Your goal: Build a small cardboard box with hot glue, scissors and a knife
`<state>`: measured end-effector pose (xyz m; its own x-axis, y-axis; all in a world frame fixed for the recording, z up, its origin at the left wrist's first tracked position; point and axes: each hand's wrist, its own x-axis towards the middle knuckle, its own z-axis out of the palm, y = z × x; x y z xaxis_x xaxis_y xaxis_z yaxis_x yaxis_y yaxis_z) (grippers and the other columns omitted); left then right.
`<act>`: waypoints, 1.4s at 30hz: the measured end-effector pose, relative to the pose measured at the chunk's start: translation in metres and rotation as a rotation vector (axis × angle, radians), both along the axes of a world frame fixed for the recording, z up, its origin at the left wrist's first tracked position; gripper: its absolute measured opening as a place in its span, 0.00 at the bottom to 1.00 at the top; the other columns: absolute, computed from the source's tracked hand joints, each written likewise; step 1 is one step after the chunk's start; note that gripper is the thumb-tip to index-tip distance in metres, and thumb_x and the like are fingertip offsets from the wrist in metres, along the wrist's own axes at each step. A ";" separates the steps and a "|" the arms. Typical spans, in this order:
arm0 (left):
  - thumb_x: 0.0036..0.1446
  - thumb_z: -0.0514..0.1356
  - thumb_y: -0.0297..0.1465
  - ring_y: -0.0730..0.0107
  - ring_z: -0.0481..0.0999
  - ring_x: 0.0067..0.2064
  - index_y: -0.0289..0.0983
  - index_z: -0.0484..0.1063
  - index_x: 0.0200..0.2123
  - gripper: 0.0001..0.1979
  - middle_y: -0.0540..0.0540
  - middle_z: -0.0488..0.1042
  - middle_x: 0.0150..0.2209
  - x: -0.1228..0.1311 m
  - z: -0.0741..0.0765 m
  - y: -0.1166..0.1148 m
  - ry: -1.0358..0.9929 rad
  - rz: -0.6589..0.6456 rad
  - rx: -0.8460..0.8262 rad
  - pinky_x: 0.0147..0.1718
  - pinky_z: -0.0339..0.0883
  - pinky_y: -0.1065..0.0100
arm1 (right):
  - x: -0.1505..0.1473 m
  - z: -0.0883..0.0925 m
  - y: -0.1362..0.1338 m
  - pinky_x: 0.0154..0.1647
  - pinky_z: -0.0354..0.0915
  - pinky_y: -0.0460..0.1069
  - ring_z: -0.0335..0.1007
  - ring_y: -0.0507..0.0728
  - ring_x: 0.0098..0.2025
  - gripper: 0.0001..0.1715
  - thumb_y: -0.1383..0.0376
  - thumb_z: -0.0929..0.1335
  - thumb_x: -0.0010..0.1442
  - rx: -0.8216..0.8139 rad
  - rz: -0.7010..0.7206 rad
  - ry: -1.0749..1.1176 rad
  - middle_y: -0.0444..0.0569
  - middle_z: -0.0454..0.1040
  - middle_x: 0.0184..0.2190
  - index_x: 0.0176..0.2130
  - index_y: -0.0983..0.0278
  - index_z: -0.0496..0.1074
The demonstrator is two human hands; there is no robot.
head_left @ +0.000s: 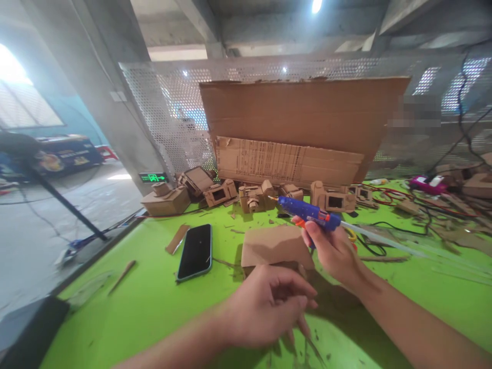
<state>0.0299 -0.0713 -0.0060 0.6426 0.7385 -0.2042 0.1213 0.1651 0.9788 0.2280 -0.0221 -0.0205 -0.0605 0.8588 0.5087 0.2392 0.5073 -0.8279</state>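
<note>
My right hand [334, 251] is wrapped round the handle of a blue hot glue gun [307, 211] with an orange trigger. Its nozzle points left, and a long clear glue stick [384, 238] sticks out of its back end. Below the gun sits a small brown cardboard box [271, 246] on the green tabletop [154, 318]. In front of this box hovers my left hand [272, 307], its fingers loosely bent and apart, with nothing visible between them. Whether it touches the box's near side cannot be made out. Dark scraps lie under its fingers.
A phone [196, 252] lies left of the box, beside a cardboard strip [177, 239]. Farther left is a thin wooden-handled tool [122, 277]. Several cardboard models, such as a camera-like one [334, 200], line the back before a large cardboard sheet [300, 113]. Cables [407, 228] and scraps crowd the right.
</note>
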 end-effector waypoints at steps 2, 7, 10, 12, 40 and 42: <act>0.57 0.67 0.35 0.67 0.84 0.31 0.34 0.77 0.41 0.11 0.41 0.83 0.36 -0.001 0.001 0.000 0.019 -0.023 -0.004 0.25 0.74 0.73 | -0.001 0.000 0.003 0.31 0.60 0.51 0.63 0.54 0.27 0.21 0.49 0.63 0.74 -0.023 0.017 0.074 0.42 0.68 0.25 0.46 0.60 0.75; 0.59 0.66 0.38 0.66 0.84 0.28 0.34 0.73 0.37 0.12 0.42 0.82 0.33 -0.003 0.003 0.006 -0.179 -0.021 -0.108 0.23 0.73 0.72 | -0.002 0.003 0.005 0.30 0.58 0.51 0.63 0.53 0.26 0.24 0.47 0.62 0.73 -0.087 0.027 0.121 0.41 0.68 0.22 0.46 0.61 0.76; 0.60 0.67 0.39 0.65 0.84 0.27 0.35 0.71 0.34 0.14 0.43 0.82 0.29 -0.006 0.003 0.011 -0.340 0.004 -0.155 0.24 0.76 0.71 | -0.002 0.004 0.005 0.29 0.58 0.51 0.63 0.53 0.26 0.25 0.46 0.62 0.73 -0.089 0.010 0.127 0.41 0.68 0.22 0.46 0.61 0.76; 0.60 0.69 0.38 0.64 0.85 0.29 0.34 0.71 0.36 0.14 0.42 0.83 0.30 -0.008 0.004 0.014 -0.415 0.015 -0.160 0.26 0.78 0.71 | -0.002 0.004 0.005 0.30 0.59 0.51 0.64 0.53 0.26 0.25 0.45 0.62 0.73 -0.091 -0.006 0.127 0.41 0.68 0.23 0.46 0.62 0.76; 0.53 0.73 0.39 0.67 0.85 0.31 0.33 0.83 0.34 0.14 0.41 0.84 0.33 -0.013 -0.003 0.006 -0.024 -0.240 -0.134 0.31 0.78 0.70 | -0.003 0.004 0.007 0.28 0.59 0.51 0.63 0.53 0.25 0.25 0.45 0.64 0.72 -0.096 0.007 0.192 0.42 0.69 0.22 0.44 0.62 0.76; 0.60 0.69 0.43 0.63 0.86 0.35 0.34 0.83 0.43 0.18 0.37 0.85 0.40 -0.013 -0.002 0.004 -0.093 -0.242 -0.158 0.30 0.78 0.70 | -0.003 0.003 0.008 0.28 0.59 0.51 0.63 0.53 0.24 0.25 0.46 0.64 0.72 -0.083 0.007 0.194 0.41 0.68 0.21 0.44 0.62 0.76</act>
<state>0.0172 -0.0678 -0.0083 0.8174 0.5253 -0.2365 0.0869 0.2934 0.9520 0.2252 -0.0144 -0.0174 0.0257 0.8981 0.4390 0.0679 0.4365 -0.8971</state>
